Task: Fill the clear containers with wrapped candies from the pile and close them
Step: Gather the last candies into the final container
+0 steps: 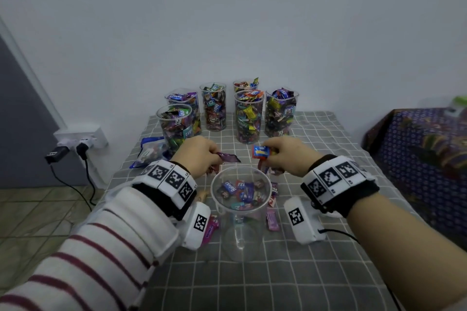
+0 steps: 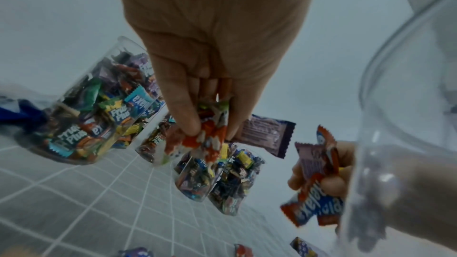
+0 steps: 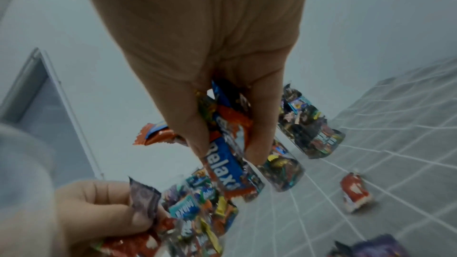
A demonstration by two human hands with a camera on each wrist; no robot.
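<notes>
Item: clear plastic cup-shaped container [image 1: 241, 206], upright on the grey grid-checked tablecloth [image 1: 316, 272], mouth open, a shallow layer of wrapped candies on its floor. Far from full, by my estimate.

Item: my left hand [image 1: 199, 156], at the container's 10 o'clock, just beyond the rim. Fingers curled tight round a small bunch of wrappers; the dark purple wrapped candy [image 1: 228, 157] sticks out toward 3 o'clock, its long axis running 9-to-3. The left wrist view shows an orange-and-white wrapper [image 2: 205, 144] pinched under it.

Item: my right hand [image 1: 285, 155], at the container's 1 o'clock, also just beyond the rim. Fingers closed on several pieces, the red-and-blue wrapped candy [image 1: 261, 153] foremost, pointing toward 9 o'clock; the right wrist view shows its length hanging downward from the fingertips [image 3: 223, 165].

Relation governing the coming move: the container's mouth lies toward 6 o'clock of both grips, between them and lower. Both hands sit about equally near; neither is over the opening yet. I judge each needs a short pull toward me before letting go, or pieces will land outside the far rim.

Item: loose wrapped candies [image 1: 273, 221] beside the container's base, at 3 and 9 o'clock.

Item: six filled clear containers [image 1: 249, 118] grouped at 12 o'clock, well apart, none lidded that I can see.
</notes>
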